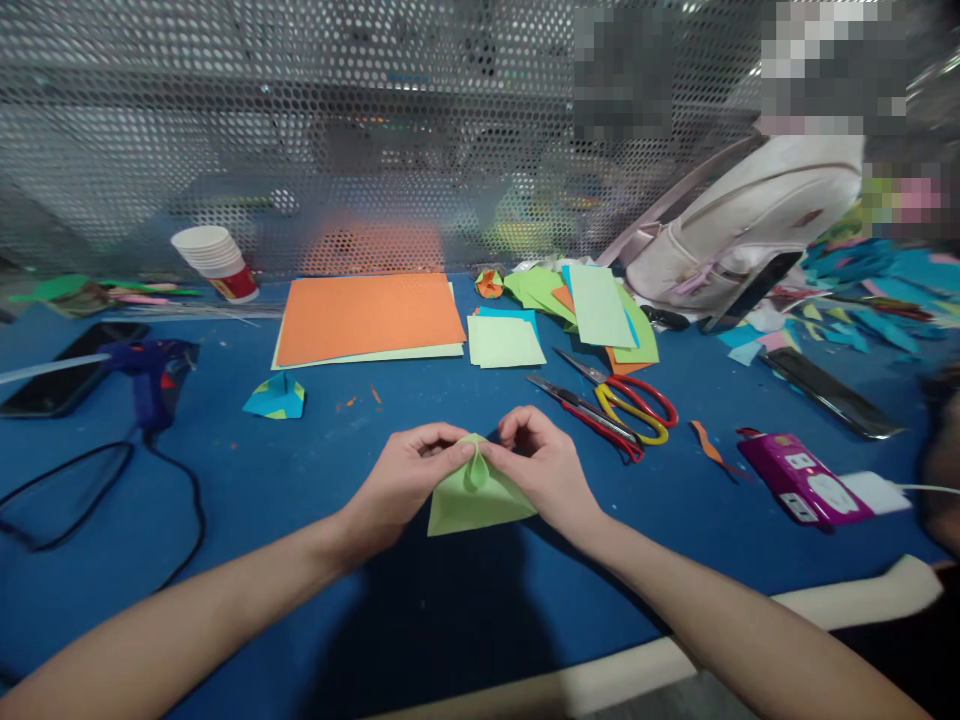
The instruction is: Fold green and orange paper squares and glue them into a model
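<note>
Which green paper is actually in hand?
The green paper with a teardrop-shaped curl, pinched at its top by the left hand and right hand; the other green papers lie farther back, touched by neither hand.

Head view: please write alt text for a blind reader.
A person's left hand and right hand pinch the top of a green paper, where it curls into a loop, over a blue table. Beyond lies an orange sheet; scissors lie to the right, a glue gun to the left.

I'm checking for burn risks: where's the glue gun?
In the head view, the glue gun lies at left on the blue table, beside a black phone.
</note>
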`<state>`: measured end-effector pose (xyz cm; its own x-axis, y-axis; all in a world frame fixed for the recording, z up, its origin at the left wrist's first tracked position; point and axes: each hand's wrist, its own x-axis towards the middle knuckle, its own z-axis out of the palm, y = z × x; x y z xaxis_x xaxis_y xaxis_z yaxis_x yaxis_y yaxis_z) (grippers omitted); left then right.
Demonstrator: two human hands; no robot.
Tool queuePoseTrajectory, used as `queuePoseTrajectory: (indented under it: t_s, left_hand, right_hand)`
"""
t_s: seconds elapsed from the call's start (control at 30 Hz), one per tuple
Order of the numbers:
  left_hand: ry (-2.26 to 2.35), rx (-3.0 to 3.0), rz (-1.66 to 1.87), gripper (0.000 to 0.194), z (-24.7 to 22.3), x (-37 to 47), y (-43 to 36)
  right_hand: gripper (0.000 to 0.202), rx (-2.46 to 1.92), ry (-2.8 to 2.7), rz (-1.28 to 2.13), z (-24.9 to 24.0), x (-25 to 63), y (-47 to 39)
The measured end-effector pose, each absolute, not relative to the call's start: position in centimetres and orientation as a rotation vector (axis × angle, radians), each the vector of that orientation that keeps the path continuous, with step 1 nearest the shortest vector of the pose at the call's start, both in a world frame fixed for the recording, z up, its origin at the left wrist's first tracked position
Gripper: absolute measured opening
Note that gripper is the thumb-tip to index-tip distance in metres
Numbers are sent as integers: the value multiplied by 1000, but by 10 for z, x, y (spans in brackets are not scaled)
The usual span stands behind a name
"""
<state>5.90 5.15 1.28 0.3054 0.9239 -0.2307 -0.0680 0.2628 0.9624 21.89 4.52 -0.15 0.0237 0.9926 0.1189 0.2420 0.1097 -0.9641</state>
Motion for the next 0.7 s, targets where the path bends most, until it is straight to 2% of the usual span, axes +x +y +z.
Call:
queuePoseTrajectory:
  t_s: [0.17,0.33,0.5,0.7]
  left_hand:
    - [1006,1088,863,19,14,59,51]
    - [1018,1075,857,21,11,59,51]
    - [1012,1056,853,20,8,58,51]
    - [1025,1053,848,20,10,58,52]
  right_hand:
    - [30,-1283,-1472,842,3,220,44]
    - [16,-1281,-1460,992,3,221,44]
    - [17,-1265,-1400,1153,-1,222,46]
    - [17,-1254,-1399,1179,-3,221,47]
